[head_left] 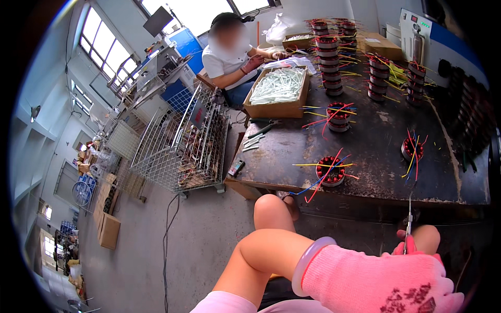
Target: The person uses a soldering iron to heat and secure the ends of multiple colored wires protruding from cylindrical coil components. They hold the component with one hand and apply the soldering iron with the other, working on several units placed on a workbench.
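Note:
My left hand, in a pink knit glove with a dark print and a purple bangle at the wrist, reaches across the lower right. Its fingers are curled, and what they hold is hidden. Just beyond it, deeper pink gloved fingers, apparently of my right hand, close round a slim metal tool pointing up toward the table edge. The rest of that hand is hidden. Past the tool's tip sits a wound motor stator with red, blue and yellow leads. Another stator lies near the table's front edge.
On the dark worktable stand a single stator stack, taller stator stacks and a carton of white tubes. Loose tubes lie by its left edge. A co-worker sits beyond a wire cage cart. My knee is by the table edge.

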`<state>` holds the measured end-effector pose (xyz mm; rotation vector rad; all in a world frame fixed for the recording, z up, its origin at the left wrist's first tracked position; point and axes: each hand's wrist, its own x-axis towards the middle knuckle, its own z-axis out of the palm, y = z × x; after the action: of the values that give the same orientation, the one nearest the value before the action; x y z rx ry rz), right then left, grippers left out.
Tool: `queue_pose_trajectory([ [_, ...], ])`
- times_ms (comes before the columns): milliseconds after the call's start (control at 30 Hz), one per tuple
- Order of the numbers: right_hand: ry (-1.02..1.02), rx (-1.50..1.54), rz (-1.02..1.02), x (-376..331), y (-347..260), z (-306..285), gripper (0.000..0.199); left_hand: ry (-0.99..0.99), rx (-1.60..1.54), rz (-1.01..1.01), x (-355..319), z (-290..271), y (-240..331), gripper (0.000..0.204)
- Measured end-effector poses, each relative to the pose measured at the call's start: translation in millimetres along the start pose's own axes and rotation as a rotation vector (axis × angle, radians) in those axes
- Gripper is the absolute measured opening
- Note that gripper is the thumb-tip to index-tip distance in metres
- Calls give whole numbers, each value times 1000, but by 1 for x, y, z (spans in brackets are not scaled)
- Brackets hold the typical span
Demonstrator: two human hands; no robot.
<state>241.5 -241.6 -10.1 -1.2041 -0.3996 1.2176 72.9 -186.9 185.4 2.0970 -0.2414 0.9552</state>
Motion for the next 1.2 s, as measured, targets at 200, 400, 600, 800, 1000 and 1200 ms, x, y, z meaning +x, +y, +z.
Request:
queue_pose_trajectory([
  [200, -36, -14, 19, 1, 8, 1, 36, -138, -221, -224, -6, -49, 8, 23],
  [400, 7, -38, 6, 2, 6, 0, 36, -73, -135, -86, -3, -36, 6, 23],
  [600, -17, -33, 20, 4, 10, 3, 37, -22, -99, -69, -10, -14, -3, 23],
  [800, -16, -35, 19, 5, 11, 2, 37, -104, -212, -151, -4, -38, 3, 23],
  [1000, -17, -40, 17, 6, 12, 3, 37, -32, -95, -15, -1, -3, -2, 23],
  [1200, -41, -20, 16, 5, 12, -1, 37, -123, -235, -155, -4, -13, -7, 23],
])
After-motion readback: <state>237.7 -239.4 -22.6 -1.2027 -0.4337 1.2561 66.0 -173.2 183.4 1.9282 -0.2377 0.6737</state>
